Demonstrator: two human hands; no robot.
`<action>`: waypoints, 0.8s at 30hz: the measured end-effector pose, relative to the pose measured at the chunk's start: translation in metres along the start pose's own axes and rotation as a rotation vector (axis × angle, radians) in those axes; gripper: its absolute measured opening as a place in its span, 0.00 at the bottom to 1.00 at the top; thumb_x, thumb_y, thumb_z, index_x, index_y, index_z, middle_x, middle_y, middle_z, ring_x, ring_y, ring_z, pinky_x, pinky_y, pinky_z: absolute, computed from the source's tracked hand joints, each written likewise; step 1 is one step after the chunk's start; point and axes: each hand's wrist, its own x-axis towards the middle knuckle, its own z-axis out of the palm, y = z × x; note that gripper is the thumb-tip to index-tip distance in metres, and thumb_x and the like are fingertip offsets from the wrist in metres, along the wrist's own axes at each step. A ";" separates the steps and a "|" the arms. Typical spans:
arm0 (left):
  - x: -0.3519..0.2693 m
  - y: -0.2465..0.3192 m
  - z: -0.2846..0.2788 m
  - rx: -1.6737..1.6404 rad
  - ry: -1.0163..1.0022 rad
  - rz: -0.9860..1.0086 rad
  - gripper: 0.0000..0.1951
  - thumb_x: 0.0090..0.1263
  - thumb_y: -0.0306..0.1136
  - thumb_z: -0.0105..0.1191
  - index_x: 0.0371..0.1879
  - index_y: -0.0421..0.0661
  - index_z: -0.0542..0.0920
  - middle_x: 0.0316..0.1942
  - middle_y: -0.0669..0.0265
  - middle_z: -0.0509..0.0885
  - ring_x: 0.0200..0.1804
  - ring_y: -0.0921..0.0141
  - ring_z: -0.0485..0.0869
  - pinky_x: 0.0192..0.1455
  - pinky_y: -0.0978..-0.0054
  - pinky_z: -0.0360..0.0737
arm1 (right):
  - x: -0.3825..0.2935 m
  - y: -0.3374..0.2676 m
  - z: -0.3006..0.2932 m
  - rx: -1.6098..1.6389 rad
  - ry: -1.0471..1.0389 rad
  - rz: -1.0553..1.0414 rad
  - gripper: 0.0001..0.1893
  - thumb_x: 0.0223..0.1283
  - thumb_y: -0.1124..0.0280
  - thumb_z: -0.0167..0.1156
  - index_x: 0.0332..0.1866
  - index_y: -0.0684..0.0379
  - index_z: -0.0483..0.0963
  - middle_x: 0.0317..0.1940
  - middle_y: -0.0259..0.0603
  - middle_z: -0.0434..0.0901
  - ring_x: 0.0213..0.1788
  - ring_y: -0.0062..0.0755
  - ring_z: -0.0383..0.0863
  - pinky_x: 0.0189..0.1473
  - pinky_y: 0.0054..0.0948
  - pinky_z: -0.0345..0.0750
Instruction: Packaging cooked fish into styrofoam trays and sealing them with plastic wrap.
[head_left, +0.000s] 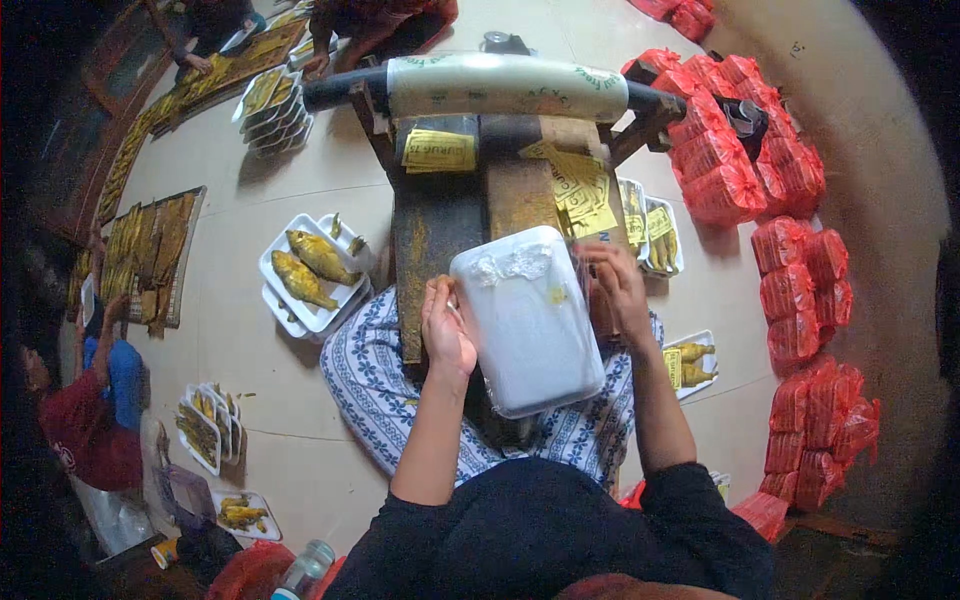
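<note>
A white foam tray (536, 322) wrapped in clear film lies in front of me with its plain underside up. Crumpled film (517, 266) is gathered across its far end. My left hand (450, 330) holds the tray's left edge, fingers curled at the rim. Beside the far right corner is my right hand (616, 289), its bent fingers blurred by motion; whether they grip the film is unclear. Beneath the tray stands a low wooden bench (439, 225), carrying loose yellow printed labels (581, 187) and a stack of labels (440, 150). The tray's contents are hidden.
A film roll (506, 86) on a dark bar spans the bench's far end. Trays with fish (311, 274) stand left; labelled trays (660, 232) stand right. Red-wrapped packs (716, 165) line the right side. Fish lie on racks (154, 259) at left, where other people (97, 412) sit.
</note>
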 end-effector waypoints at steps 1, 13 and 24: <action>-0.001 0.001 0.000 0.021 0.011 -0.032 0.05 0.68 0.31 0.39 0.31 0.48 0.69 0.30 0.73 0.73 0.36 0.78 0.73 0.43 0.81 0.70 | 0.009 -0.005 -0.001 0.031 -0.104 -0.047 0.09 0.49 0.74 0.54 0.37 0.60 0.74 0.39 0.43 0.72 0.44 0.37 0.68 0.49 0.28 0.63; -0.020 0.017 0.031 0.493 -0.223 0.179 0.27 0.53 0.16 0.52 0.51 0.46 0.60 0.43 0.61 0.73 0.43 0.72 0.74 0.45 0.79 0.73 | 0.077 -0.050 0.069 0.099 -0.510 -0.501 0.13 0.44 0.73 0.56 0.40 0.53 0.75 0.33 0.38 0.73 0.42 0.36 0.69 0.48 0.31 0.65; -0.145 -0.014 0.141 1.189 -1.807 0.542 0.16 0.55 0.33 0.50 0.41 0.71 0.77 0.48 0.81 0.76 0.49 0.77 0.76 0.62 0.52 0.51 | -0.152 0.003 -0.132 1.344 -0.402 1.560 0.18 0.61 0.59 0.46 0.44 0.66 0.70 0.35 0.42 0.77 0.36 0.28 0.78 0.42 0.25 0.75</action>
